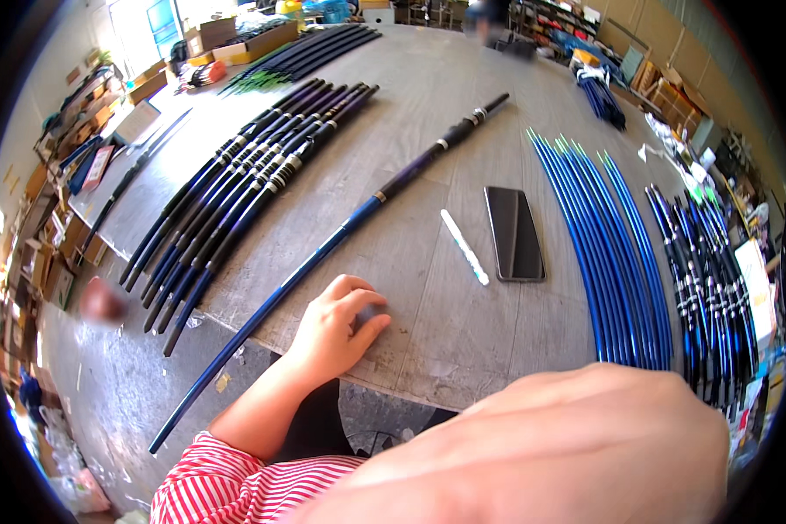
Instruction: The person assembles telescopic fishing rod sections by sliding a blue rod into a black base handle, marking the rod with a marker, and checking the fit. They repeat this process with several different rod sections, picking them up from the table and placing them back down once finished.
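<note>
My left hand (345, 323) rests on the table near its front edge, fingers loosely curled and thumb apart from them; I see nothing held. Just left of it a blue and black fishing rod (323, 249) lies diagonally, its thin blue end jutting past the table edge. My right hand (603, 428) looms large and close at the lower right, back side up; its fingers are hidden, so what it holds does not show. Beyond it lies a row of slim blue rod sections (607, 253) with light green tips. A white pen (465, 247) and a dark phone (514, 234) lie mid-table.
Several black rods with pale rings (244, 175) lie side by side at the left, some overhanging the grey table (428, 341). More black rods (310, 57) lie far back. A bundle of ringed rods (707, 279) is at the right. Cartons (214, 35) stand at the far left.
</note>
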Demonstrator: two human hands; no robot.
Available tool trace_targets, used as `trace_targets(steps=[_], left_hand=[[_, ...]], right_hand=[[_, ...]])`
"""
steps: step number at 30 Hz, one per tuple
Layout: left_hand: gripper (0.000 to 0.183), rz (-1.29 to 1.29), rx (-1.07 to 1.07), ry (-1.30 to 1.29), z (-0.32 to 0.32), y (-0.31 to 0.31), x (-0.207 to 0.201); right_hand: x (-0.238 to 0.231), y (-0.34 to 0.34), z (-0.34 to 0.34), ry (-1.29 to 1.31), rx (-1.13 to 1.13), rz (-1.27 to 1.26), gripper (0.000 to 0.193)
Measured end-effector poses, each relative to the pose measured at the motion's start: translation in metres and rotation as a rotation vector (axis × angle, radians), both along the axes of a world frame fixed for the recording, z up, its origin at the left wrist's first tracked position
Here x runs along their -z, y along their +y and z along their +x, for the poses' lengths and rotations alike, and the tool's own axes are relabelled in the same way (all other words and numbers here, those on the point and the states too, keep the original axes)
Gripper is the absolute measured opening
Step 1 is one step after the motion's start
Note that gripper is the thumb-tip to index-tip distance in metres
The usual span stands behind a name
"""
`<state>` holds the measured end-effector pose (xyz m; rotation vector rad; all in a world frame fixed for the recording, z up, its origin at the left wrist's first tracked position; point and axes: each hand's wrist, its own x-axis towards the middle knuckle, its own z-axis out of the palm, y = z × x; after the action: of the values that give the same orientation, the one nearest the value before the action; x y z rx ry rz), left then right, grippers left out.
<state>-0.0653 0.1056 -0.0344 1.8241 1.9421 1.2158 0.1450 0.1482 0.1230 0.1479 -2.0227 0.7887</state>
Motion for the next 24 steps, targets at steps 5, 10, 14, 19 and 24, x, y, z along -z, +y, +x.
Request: trace_targets(steps=[5,10,14,19,24], left_hand=[[0.019,-0.029,-0.010,-0.008,0.000,-0.001,-0.003],[0.019,-0.046,-0.014,0.029,-0.003,-0.008,-0.007],[0.020,-0.046,0.009,0.028,-0.005,-0.005,-0.005],[0.018,0.000,0.012,0.053,0.001,0.000,-0.002],[0.018,-0.025,-0.052,-0.006,-0.004,-0.001,-0.003]], right_hand=[[0.003,0.000,0.007,0.021,0.010,0.000,0.025],[0.003,-0.010,0.015,0.072,0.037,0.042,0.026],[0.005,-0.006,0.025,0.068,0.081,0.043,0.027],[0.007,-0.007,0.021,0.006,0.075,0.073,0.029],[0.009,0.004,0.013,0.039,0.024,0.092,0.031]])
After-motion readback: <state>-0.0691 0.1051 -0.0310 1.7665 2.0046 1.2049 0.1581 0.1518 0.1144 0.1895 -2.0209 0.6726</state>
